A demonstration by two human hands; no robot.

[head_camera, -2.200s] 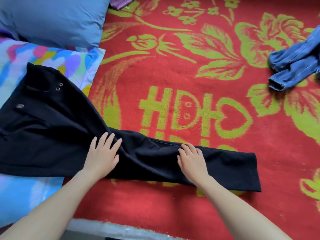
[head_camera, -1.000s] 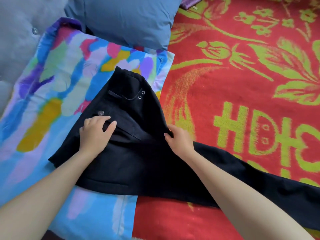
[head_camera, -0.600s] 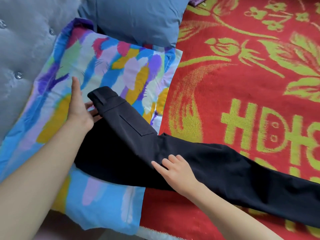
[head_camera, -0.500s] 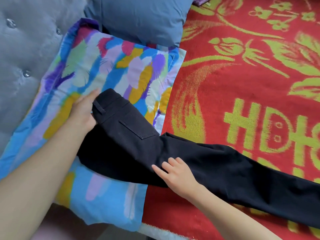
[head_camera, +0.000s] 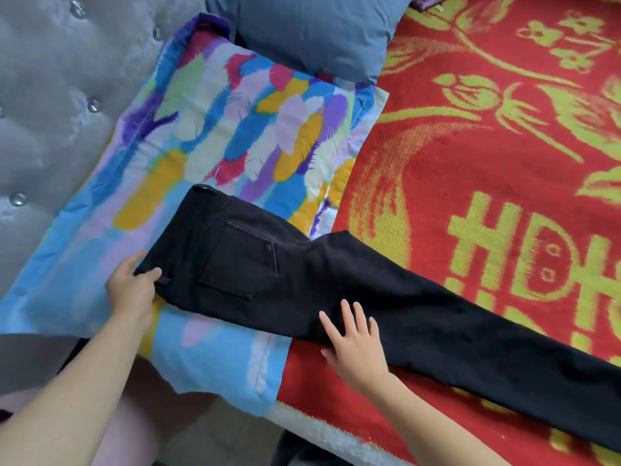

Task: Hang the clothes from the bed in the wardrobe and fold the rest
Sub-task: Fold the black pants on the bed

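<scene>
Black trousers lie folded lengthwise, one leg over the other, with a back pocket facing up. Their waist rests on the colourful pillow and the legs run off to the right over the red blanket. My left hand pinches the waistband edge at the lower left corner, thumb on top. My right hand lies flat with spread fingers on the thigh part, near the front edge of the trousers.
A blue-grey pillow lies behind the colourful one. A grey tufted headboard fills the left. The bed's front edge runs just below my right hand. A bit of purple cloth shows at the top.
The trousers were folded in half lengthwise, the back pocket now up. My left hand slid down the waistband to its lower corner. My right hand spread flat on the thigh.
</scene>
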